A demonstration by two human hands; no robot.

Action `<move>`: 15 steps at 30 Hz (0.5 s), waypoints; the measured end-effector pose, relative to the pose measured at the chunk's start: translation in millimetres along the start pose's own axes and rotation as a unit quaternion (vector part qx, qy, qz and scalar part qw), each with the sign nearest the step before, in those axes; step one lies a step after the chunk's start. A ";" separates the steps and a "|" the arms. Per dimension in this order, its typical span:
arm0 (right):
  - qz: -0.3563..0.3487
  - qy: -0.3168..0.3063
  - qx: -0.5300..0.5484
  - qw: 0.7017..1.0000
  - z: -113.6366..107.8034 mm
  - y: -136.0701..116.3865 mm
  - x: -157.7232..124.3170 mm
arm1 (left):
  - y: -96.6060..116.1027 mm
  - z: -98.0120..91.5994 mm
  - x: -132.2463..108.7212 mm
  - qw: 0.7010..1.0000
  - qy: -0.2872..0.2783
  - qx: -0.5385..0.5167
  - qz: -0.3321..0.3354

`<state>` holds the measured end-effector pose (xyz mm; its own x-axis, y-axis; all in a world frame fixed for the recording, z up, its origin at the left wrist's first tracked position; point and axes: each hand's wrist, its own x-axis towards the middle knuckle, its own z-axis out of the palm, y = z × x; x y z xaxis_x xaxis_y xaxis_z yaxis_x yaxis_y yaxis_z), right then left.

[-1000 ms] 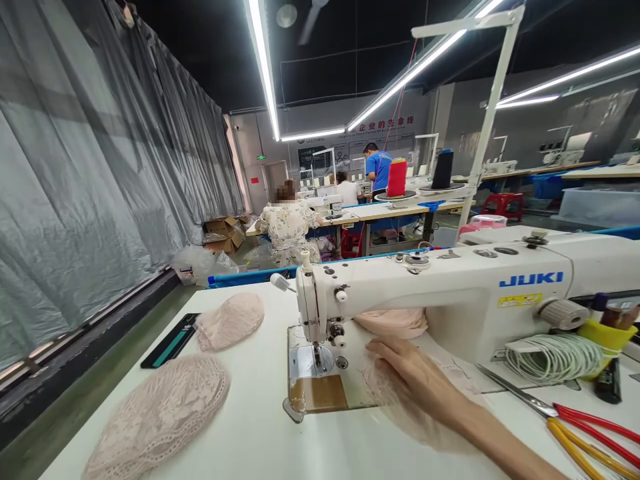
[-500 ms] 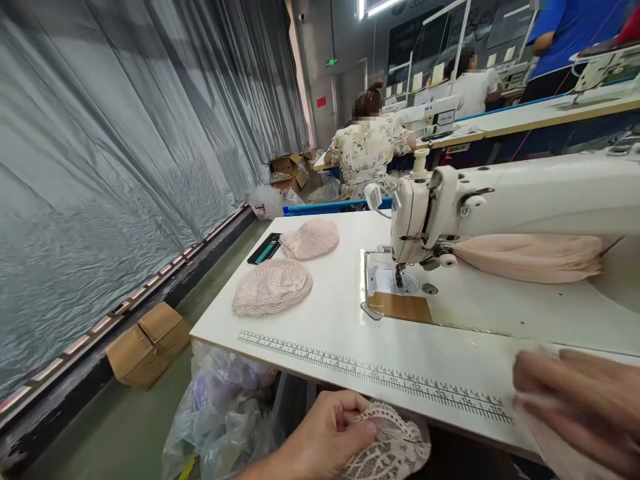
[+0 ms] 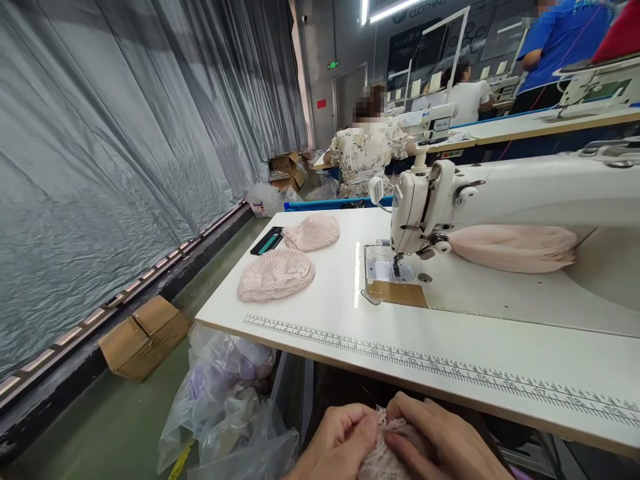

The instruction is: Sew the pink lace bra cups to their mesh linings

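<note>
A grey-curtained hall is shown, with a "CLOTHING" sign (image 3: 431,4) overhead. A numbered ruler (image 3: 425,365) is printed along the white table (image 3: 500,337). Below its front edge, a pink lace piece (image 3: 383,460) is gripped by the closed fingers of the left hand (image 3: 340,441) and right hand (image 3: 443,445).

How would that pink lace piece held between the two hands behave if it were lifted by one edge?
Probably floppy: the lace piece bunches up between the left hand and right hand. Likely very light, since its openwork is full of holes. A similar lace cup on the table holds a soft dome, so some shape could remain.
</note>
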<state>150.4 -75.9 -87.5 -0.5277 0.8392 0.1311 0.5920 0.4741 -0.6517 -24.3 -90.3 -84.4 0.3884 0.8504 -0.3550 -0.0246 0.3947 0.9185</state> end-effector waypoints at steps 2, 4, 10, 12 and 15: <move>0.010 -0.007 -0.030 0.999 1.9 2.8 2.1 | -1.9 -3.0 -2.3 1.000 -0.018 0.009 0.009; 0.026 -0.024 -0.020 0.999 -2.1 4.6 2.3 | -1.9 -6.0 -3.2 0.999 -0.029 0.023 0.006; 0.102 -0.115 0.128 0.980 -17.9 10.4 -1.3 | 3.6 -17.3 -2.0 0.999 -0.031 0.007 -0.036; 0.099 -0.127 0.145 0.976 -15.1 12.4 0.0 | 5.5 -19.4 -1.8 0.998 -0.042 -0.012 -0.052; 0.046 -0.128 0.109 0.985 -5.8 13.6 5.1 | 6.6 -18.3 -1.3 0.994 -0.067 -0.033 -0.075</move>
<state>159.2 -63.6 -91.4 -0.6305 0.7684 -0.1097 0.5145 0.3078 -0.8004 -41.8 -82.4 -81.1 0.5119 0.7280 -0.4561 -0.0157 0.5388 0.8423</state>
